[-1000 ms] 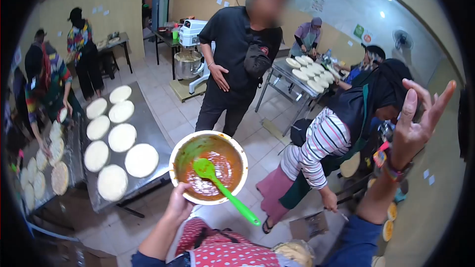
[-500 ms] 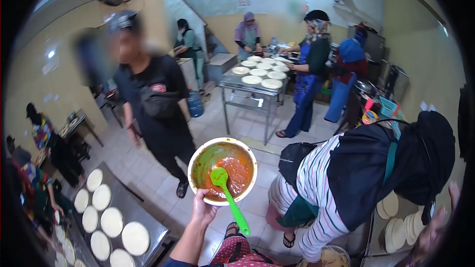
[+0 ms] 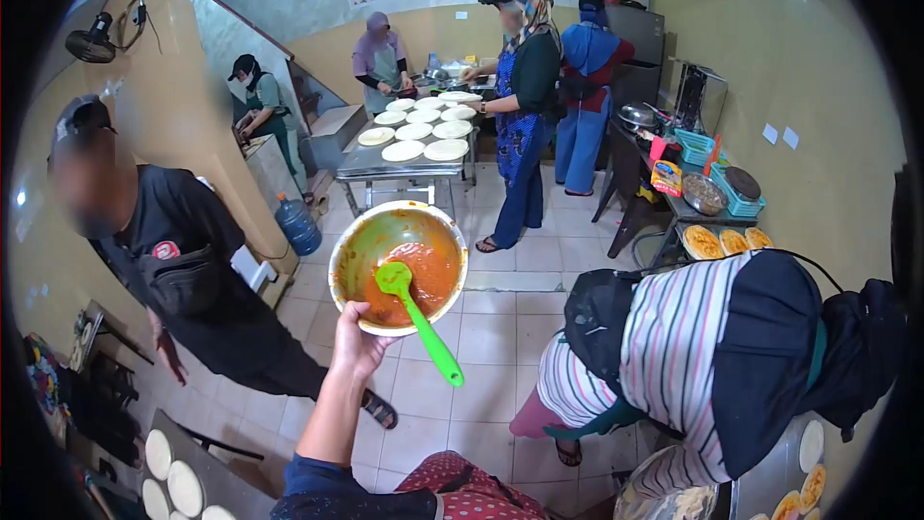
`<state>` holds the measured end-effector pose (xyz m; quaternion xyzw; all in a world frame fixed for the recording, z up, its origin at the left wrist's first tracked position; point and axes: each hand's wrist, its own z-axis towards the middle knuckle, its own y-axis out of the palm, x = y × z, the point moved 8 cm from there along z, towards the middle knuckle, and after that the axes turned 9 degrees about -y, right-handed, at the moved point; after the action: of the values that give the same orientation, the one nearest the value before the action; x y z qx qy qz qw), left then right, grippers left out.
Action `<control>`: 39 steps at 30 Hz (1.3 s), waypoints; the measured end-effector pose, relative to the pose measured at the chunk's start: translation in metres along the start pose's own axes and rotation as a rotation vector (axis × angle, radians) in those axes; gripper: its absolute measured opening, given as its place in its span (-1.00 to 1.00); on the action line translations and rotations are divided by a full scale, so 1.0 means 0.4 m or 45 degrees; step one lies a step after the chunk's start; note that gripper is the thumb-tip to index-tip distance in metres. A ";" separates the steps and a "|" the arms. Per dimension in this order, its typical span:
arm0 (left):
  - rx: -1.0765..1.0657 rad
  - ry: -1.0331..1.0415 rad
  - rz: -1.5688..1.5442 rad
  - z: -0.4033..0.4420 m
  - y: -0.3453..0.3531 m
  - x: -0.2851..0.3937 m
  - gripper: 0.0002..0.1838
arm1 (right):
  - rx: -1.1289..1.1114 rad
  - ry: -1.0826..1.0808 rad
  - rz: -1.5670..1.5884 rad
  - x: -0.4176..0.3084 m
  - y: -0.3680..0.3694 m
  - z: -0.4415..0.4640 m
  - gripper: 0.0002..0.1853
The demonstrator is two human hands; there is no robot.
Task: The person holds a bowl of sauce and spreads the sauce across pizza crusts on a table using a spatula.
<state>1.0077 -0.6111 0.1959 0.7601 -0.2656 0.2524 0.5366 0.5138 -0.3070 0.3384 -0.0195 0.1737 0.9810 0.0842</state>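
Observation:
My left hand (image 3: 358, 342) grips the near rim of a bowl (image 3: 339, 270), the thumb up on its edge and the other fingers hidden beneath. Reddish-orange sauce (image 3: 423, 265) lies in the bottom and is smeared up the inner wall. A bright green spoon (image 3: 422, 327) rests with its head in the sauce and its handle leaning out over the near rim. No hand is on the spoon. My right hand is out of view.
To the right a person in a striped top (image 3: 664, 356) bends over a large basin (image 3: 674, 506). A person in black (image 3: 183, 260) stands at left. Pale flat dough rounds cover the far table (image 3: 375, 169) and part of the left table (image 3: 231, 481). Sauce-topped rounds (image 3: 703, 243) lie at right.
My view has swung right and come forward. The bowl, still in my left hand, appears higher and further left. The hand at the right edge has left view. The person in black is further left.

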 end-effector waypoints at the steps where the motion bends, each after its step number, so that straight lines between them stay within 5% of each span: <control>1: 0.021 -0.012 -0.015 0.011 -0.023 0.010 -0.46 | 0.209 0.141 0.259 -0.004 -0.001 -0.075 -0.16; 6: -0.017 -0.082 0.007 0.057 -0.120 0.146 -0.39 | -0.227 0.196 0.399 -0.329 0.238 -0.143 -0.18; 7: 0.033 -0.063 -0.013 0.056 -0.138 0.174 -0.38 | -0.279 0.353 0.361 -0.415 0.294 -0.135 -0.39; 14: 0.251 0.021 -0.140 0.086 -0.349 0.198 -0.43 | -0.332 0.394 0.920 -0.774 0.532 -0.326 -0.31; 26: 0.583 -0.017 -0.490 0.113 -0.519 0.108 -0.46 | -0.256 0.584 1.687 -1.200 0.808 -0.383 -0.42; 29: 0.549 0.034 -0.553 0.178 -0.539 0.104 -0.50 | -0.412 0.468 1.680 -1.264 0.876 -0.440 -0.60; 32: 0.683 0.079 -0.499 0.263 -0.541 0.149 -0.45 | -0.607 0.491 1.731 -1.324 0.995 -0.446 -0.48; 34: 0.658 0.079 -0.517 0.338 -0.525 0.193 -0.46 | -0.760 0.267 1.656 -1.370 1.093 -0.461 -0.67; 39: 0.713 0.191 -0.544 0.560 -0.506 0.275 -0.51 | -0.724 0.165 1.458 -1.411 1.302 -0.602 -0.79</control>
<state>1.2470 -0.7812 0.0649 0.8955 0.0188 0.2525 0.3661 0.9825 -0.9613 0.3263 -0.0043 -0.1057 0.8752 -0.4721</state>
